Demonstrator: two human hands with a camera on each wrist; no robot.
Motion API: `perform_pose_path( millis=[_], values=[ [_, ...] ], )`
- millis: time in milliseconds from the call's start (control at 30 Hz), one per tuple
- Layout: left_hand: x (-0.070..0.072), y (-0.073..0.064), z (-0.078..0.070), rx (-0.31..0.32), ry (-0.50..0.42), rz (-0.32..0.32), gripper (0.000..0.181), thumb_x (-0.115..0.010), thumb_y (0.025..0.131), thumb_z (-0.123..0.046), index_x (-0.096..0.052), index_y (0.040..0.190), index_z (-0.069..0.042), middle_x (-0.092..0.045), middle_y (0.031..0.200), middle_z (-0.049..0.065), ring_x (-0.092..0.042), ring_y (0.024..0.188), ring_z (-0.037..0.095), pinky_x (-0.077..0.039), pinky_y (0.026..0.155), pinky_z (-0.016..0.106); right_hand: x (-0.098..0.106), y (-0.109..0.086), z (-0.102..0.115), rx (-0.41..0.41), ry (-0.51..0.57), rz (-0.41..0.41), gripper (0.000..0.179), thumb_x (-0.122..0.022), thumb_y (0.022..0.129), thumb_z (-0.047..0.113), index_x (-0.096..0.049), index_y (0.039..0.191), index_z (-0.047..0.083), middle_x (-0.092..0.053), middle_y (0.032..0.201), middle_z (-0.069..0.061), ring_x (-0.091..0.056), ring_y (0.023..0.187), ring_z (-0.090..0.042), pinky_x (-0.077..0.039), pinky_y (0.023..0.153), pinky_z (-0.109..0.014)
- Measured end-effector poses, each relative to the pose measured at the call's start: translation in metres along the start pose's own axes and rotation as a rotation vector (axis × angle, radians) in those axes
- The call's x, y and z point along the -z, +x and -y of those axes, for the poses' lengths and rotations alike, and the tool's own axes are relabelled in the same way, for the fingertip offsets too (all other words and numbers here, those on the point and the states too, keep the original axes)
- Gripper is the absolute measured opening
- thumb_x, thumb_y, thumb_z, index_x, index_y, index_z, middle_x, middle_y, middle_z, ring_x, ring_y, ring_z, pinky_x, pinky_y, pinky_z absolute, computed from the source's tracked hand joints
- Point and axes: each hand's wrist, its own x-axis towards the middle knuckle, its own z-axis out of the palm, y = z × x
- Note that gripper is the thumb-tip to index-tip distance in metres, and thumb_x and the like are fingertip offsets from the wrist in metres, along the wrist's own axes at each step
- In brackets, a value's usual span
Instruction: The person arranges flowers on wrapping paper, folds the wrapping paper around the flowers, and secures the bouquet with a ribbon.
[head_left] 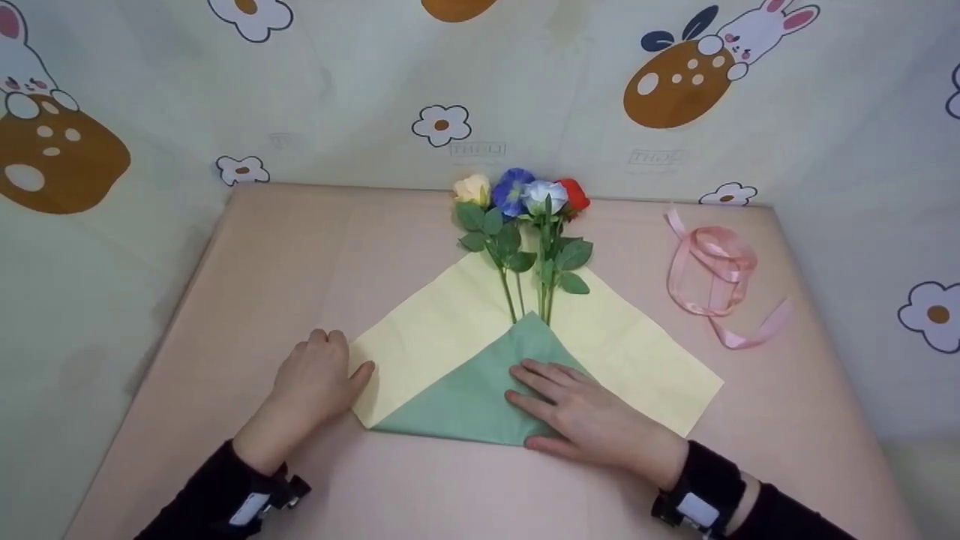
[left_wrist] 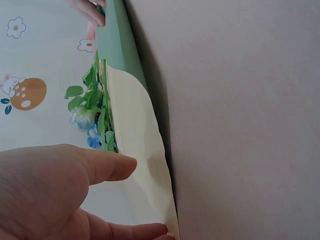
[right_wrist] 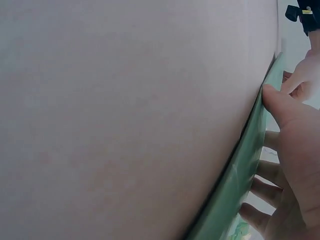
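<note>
A sheet of wrapping paper, pale yellow inside [head_left: 435, 322] and green on its folded-up flap [head_left: 457, 405], lies on the table. Its green point covers the lower stems of several flowers [head_left: 546, 196]: cream, blue, pale blue and red heads with green leaves. My right hand [head_left: 577, 409] rests on the flap with fingers spread, the thumb near the bottom fold. At the paper's left edge is my left hand [head_left: 315, 379]. In the left wrist view its thumb [left_wrist: 112, 167] reaches over the yellow paper, apart from the fingertips, which are right at the paper's edge.
A loosely coiled pink ribbon [head_left: 716, 277] lies on the table at the right. The pinkish table [head_left: 300, 247] meets a patterned cloth backdrop [head_left: 360, 97] at its far edge. Both wrists wear black bands with small devices.
</note>
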Motion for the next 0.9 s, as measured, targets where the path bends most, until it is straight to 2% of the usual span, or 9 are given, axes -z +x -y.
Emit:
perform_pose_path(
  millis=[133,233,367,567,733,900],
  values=[
    [0.0002,-0.0026,0.0001,0.06,0.006,0.019,0.053,-0.079,0.097,-0.031,-0.054,0.092,0.015,-0.051,0.09,0.026,-0.059,0.07,0.039,-0.057,0.058,0.054,-0.0017,-0.0002,0.0011,0.0,0.008,-0.009,0.065,-0.061,0.11,0.054,-0.057,0.16,0.013,-0.044,0.171,-0.016,-0.039,0.159,-0.035,-0.042,0.123,-0.054],
    [0.0004,-0.003,-0.0004,0.082,0.002,0.024,0.055,-0.079,0.098,-0.031,-0.054,0.096,0.019,-0.052,0.093,0.03,-0.062,0.076,0.044,-0.058,0.062,0.057,-0.0034,-0.0006,0.001,0.008,0.01,-0.019,0.065,-0.061,0.11,0.054,-0.056,0.16,0.012,-0.044,0.171,-0.017,-0.039,0.159,-0.036,-0.041,0.124,-0.053],
    [0.0009,-0.0032,-0.0008,0.072,-0.015,0.032,0.055,-0.078,0.098,-0.03,-0.054,0.095,0.019,-0.053,0.092,0.03,-0.062,0.075,0.043,-0.058,0.063,0.056,-0.0049,-0.0024,0.0012,0.015,0.014,-0.014,0.07,-0.059,0.11,0.057,-0.053,0.162,0.01,-0.041,0.172,-0.019,-0.037,0.16,-0.037,-0.04,0.125,-0.052],
    [-0.0001,-0.0053,-0.0017,0.058,-0.018,0.029,0.052,-0.079,0.098,-0.03,-0.054,0.092,0.016,-0.054,0.089,0.026,-0.06,0.072,0.039,-0.056,0.062,0.054,-0.004,-0.0053,0.002,0.017,0.033,0.058,0.082,-0.051,0.109,0.065,-0.043,0.168,0.007,-0.029,0.177,-0.022,-0.028,0.164,-0.04,-0.035,0.127,-0.054],
    [-0.002,-0.0077,-0.0031,0.053,-0.02,0.026,0.052,-0.079,0.098,-0.03,-0.055,0.092,0.015,-0.055,0.088,0.025,-0.06,0.072,0.039,-0.056,0.061,0.054,-0.0025,-0.0063,0.0021,0.01,0.053,0.1,0.088,-0.051,0.108,0.068,-0.037,0.17,0.007,-0.023,0.179,-0.021,-0.022,0.166,-0.039,-0.031,0.129,-0.054],
    [-0.0032,-0.0095,-0.0017,0.088,0.012,0.002,0.059,-0.079,0.098,-0.033,-0.055,0.097,0.02,-0.052,0.094,0.031,-0.059,0.081,0.045,-0.057,0.063,0.057,-0.0014,-0.0073,0.0021,0.009,0.069,0.118,0.091,-0.052,0.107,0.069,-0.034,0.172,0.008,-0.019,0.18,-0.02,-0.019,0.166,-0.039,-0.03,0.13,-0.054]
  ],
)
